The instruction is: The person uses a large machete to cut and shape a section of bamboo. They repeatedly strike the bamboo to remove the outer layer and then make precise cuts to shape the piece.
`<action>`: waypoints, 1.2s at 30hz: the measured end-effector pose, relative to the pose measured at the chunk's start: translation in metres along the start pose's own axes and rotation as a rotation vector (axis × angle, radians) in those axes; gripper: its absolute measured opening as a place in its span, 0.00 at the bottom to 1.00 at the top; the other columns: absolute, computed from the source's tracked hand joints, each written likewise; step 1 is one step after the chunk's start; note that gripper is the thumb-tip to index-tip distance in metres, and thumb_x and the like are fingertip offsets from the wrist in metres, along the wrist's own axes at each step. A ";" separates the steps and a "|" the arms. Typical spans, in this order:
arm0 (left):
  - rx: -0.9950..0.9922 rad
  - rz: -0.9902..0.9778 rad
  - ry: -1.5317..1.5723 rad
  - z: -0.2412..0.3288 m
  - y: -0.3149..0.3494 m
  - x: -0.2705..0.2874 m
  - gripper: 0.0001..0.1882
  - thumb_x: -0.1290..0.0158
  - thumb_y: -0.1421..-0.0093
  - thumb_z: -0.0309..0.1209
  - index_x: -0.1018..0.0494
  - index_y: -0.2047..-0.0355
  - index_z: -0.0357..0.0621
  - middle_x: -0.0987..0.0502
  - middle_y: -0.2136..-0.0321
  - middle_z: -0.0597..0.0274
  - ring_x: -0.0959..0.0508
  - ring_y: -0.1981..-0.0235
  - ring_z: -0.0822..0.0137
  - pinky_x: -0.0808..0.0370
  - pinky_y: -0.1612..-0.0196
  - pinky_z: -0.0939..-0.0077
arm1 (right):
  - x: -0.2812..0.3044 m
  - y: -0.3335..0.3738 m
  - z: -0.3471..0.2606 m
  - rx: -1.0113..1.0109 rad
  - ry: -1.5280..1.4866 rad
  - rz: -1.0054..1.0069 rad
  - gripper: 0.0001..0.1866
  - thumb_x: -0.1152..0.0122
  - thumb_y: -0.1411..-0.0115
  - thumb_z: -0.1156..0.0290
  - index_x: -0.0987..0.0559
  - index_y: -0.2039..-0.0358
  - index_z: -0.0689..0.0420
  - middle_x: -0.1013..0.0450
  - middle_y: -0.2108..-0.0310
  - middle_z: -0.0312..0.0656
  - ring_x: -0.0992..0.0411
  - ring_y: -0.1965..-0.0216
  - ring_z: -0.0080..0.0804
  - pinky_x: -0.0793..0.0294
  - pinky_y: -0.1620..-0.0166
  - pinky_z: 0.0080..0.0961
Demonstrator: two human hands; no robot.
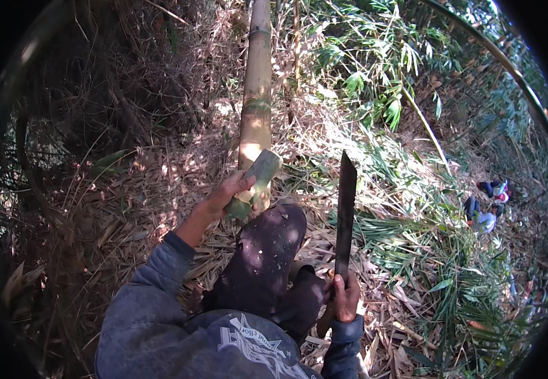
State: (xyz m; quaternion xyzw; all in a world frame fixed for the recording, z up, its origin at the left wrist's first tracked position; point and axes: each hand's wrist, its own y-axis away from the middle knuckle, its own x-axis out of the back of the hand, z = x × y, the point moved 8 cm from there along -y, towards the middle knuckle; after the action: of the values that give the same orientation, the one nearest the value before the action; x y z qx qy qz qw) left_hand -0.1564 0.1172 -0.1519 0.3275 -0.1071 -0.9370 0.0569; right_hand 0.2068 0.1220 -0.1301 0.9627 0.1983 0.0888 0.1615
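Observation:
My left hand (230,192) is closed round a short green piece of bamboo (264,168), tilted up to the right above my knee. Behind that piece, a thick tan bamboo pole (256,95) runs from near my knee toward the top of the view. In my right hand (346,297) is a machete (346,211), its long dark blade pointing up and away from me. The blade is apart from the bamboo. My fist and my leg hide most of the machete's handle.
Dry leaves (154,189) cover the ground. Cut green leaves (387,237) lie to the right, and leafy bamboo stems (375,57) stand beyond. Two people (485,218) are at the far right. A dark tangle of twigs (116,69) fills the far left.

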 end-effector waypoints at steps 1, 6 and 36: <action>0.026 0.037 -0.081 0.006 -0.001 0.007 0.36 0.41 0.39 0.39 0.46 0.39 0.34 0.27 0.62 0.53 0.21 0.71 0.66 0.19 0.69 0.70 | -0.004 -0.008 -0.004 0.013 0.006 -0.026 0.12 0.49 0.30 0.62 0.30 0.59 0.60 0.28 0.80 0.39 0.33 0.84 0.21 0.34 0.79 0.17; 0.071 0.104 -0.247 0.008 -0.033 0.058 0.34 0.41 0.42 0.34 0.42 0.39 0.34 0.27 0.55 0.55 0.21 0.61 0.65 0.20 0.61 0.72 | -0.032 -0.062 -0.037 -0.037 -0.041 -0.081 0.11 0.48 0.30 0.63 0.32 0.59 0.59 0.28 0.79 0.39 0.33 0.83 0.21 0.35 0.78 0.18; -0.041 0.458 -0.132 0.018 -0.057 0.112 0.37 0.39 0.46 0.38 0.37 0.40 0.31 0.28 0.48 0.49 0.26 0.48 0.60 0.27 0.47 0.68 | -0.163 -0.277 -0.065 0.366 0.492 -0.369 0.11 0.40 0.36 0.68 0.25 0.56 0.58 0.29 0.83 0.48 0.29 0.83 0.44 0.32 0.76 0.37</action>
State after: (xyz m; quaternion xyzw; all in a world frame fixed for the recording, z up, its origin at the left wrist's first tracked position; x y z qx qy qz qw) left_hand -0.2568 0.1556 -0.2194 0.2315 -0.1632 -0.9211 0.2672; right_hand -0.0536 0.3137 -0.1831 0.8734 0.4144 0.2504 -0.0531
